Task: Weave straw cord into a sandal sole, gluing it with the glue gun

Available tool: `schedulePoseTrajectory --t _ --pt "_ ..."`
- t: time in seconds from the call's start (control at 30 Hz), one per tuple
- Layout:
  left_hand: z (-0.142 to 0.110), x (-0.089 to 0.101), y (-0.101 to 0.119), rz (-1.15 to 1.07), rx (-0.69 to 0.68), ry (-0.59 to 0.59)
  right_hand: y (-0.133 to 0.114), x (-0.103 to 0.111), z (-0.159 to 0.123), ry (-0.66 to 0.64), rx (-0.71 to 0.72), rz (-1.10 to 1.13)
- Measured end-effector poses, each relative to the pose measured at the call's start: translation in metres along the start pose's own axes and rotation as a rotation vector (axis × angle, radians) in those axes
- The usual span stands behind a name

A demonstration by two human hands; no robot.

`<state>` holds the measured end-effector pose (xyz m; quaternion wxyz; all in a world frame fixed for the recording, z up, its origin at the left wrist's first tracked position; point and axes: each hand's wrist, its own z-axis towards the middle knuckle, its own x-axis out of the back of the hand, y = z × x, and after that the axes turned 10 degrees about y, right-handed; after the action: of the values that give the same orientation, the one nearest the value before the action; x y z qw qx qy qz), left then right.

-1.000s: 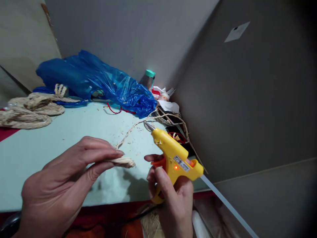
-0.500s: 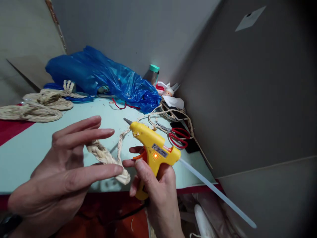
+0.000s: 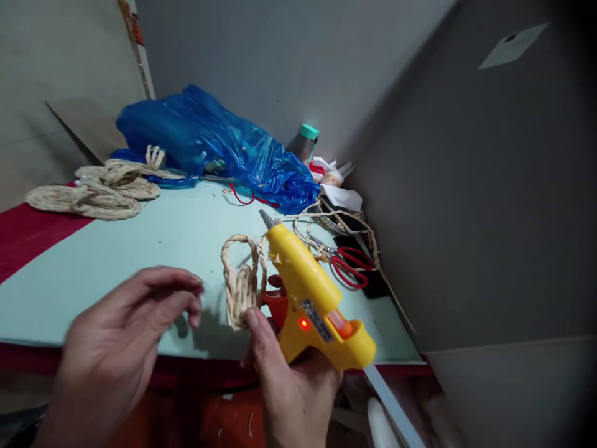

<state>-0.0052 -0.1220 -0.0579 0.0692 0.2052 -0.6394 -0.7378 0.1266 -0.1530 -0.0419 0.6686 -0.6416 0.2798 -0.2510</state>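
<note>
My right hand [image 3: 289,392] is wrapped round the grip of a yellow hot glue gun [image 3: 308,292]. Its red light is on, its nozzle points up and to the left, and a clear glue stick [image 3: 389,404] trails out behind. A braided straw loop [image 3: 240,283] stands next to the gun, and my right thumb rests against its lower end. My left hand [image 3: 116,348] hovers to the left of the braid with its fingers loosely curled, apart from it and holding nothing. Both hands are at the near edge of the pale green table top [image 3: 140,242].
Red-handled scissors [image 3: 349,261] lie among loose straw strands to the right of the gun. At the back are a blue plastic bag [image 3: 219,146], a green-capped bottle [image 3: 305,140] and flat straw bundles [image 3: 88,196]. A grey wall [image 3: 466,218] closes off the right side.
My left hand has let go of the braid and drawn back to the left. The braid now stands by the glue gun under my right thumb, and the gun has tipped nozzle-up.
</note>
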Motion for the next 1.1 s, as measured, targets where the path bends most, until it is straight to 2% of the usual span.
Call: schedulePoseTrajectory --t 0.07,0.17,0.27,0.63,0.77,0.87,0.93,1.03,1.1 --pt "-0.004 -0.002 0.0 -0.026 0.229 -0.177 -0.004 0.0 -0.004 -0.015 -0.007 -0.022" --pt "-0.009 -0.007 0.002 -0.061 0.346 -0.267 -0.009 -0.001 -0.008 -0.016 -0.046 -0.051" --pt "-0.012 -0.012 0.003 0.001 0.372 -0.268 -0.007 -0.001 -0.007 0.0 -0.072 -0.04" --pt "-0.021 -0.024 0.011 0.113 0.455 -0.104 0.005 -0.003 -0.008 0.02 -0.07 -0.067" --pt "-0.023 -0.028 0.009 0.095 0.462 -0.126 0.007 -0.002 0.001 0.016 -0.041 -0.024" --pt "-0.021 -0.023 0.003 0.058 0.53 -0.146 0.007 0.002 0.014 0.036 -0.034 0.044" --pt "-0.018 -0.015 -0.003 0.047 0.579 -0.185 0.004 0.008 0.022 -0.041 -0.086 0.051" --pt "-0.01 -0.004 -0.01 0.061 0.556 -0.312 -0.005 0.016 0.031 -0.156 -0.159 0.041" --pt "-0.007 -0.004 -0.009 0.082 0.488 -0.289 -0.01 0.02 0.032 -0.163 -0.16 0.055"
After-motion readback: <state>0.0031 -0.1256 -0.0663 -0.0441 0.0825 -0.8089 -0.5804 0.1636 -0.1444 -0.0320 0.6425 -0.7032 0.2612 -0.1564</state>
